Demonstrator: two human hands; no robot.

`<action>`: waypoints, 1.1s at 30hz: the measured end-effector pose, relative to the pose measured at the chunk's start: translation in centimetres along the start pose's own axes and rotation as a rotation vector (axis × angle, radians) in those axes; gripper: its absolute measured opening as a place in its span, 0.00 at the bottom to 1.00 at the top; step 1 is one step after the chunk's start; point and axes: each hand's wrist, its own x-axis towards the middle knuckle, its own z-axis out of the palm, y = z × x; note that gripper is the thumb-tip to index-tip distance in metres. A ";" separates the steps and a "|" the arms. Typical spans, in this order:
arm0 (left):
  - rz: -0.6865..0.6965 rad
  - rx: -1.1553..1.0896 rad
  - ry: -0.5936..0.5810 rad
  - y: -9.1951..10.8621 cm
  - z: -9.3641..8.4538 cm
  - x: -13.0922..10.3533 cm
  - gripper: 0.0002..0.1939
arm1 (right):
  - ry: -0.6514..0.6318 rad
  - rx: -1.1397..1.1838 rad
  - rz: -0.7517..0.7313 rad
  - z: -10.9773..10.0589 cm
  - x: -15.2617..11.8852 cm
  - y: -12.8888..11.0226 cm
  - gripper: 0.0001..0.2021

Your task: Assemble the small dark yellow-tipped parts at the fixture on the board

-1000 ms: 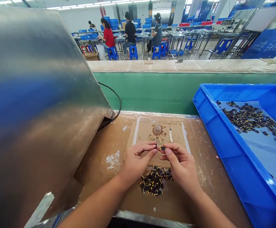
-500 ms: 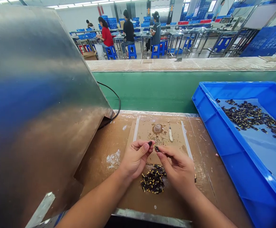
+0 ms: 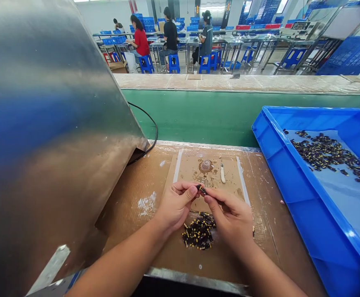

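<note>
My left hand (image 3: pixel 177 205) pinches a small black part (image 3: pixel 198 187) between thumb and fingertips. Facing it, my right hand (image 3: pixel 233 212) grips a small black and yellow part (image 3: pixel 204 191); the two parts meet between my fingertips. Below and between the hands, a pile of black pieces with yellow tips (image 3: pixel 198 232) lies on the brown cardboard surface. Beyond the hands, a small clear cup (image 3: pixel 205 166) stands on a stained, taped cardboard sheet, with a white-handled tool (image 3: pixel 222 174) to its right.
A large blue bin (image 3: pixel 314 210) at the right holds many black and yellow pieces (image 3: pixel 328 152). A big metal panel (image 3: pixel 52 123) slants along the left, with a black cable (image 3: pixel 155 128) beside it. Behind the green barrier (image 3: pixel 192 115), several people sit at tables.
The black part in my left hand has come against the part in my right hand, closing the small gap between them. The view has shifted slightly.
</note>
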 end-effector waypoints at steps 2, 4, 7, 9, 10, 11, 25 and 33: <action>0.007 0.012 0.000 0.0 0.0 0.0 0.09 | -0.008 -0.010 -0.004 0.0 0.0 0.0 0.13; 0.026 0.050 0.002 -0.1 -0.2 0.0 0.09 | -0.020 -0.035 -0.011 -0.2 0.1 0.0 0.13; 0.078 0.162 0.019 -0.3 -0.5 0.2 0.10 | -0.024 -0.062 -0.041 -0.4 0.3 -0.1 0.14; 0.111 0.228 0.028 -0.3 -0.7 0.2 0.09 | -0.024 -0.070 -0.084 -0.5 0.4 -0.2 0.14; 0.124 0.249 0.028 -0.4 -0.8 0.2 0.09 | -0.029 -0.074 -0.108 -0.6 0.5 -0.2 0.14; 0.135 0.267 0.025 -0.4 -0.9 0.2 0.08 | -0.034 -0.080 -0.129 -0.6 0.6 -0.3 0.14; 0.444 0.723 -0.022 -0.3 -0.4 -0.5 0.05 | 0.017 -0.270 -0.220 -1.0 0.9 0.1 0.12; 0.724 0.994 -0.002 -0.4 -1.1 -0.8 0.12 | 0.033 -0.310 -0.388 -0.6 0.5 0.1 0.19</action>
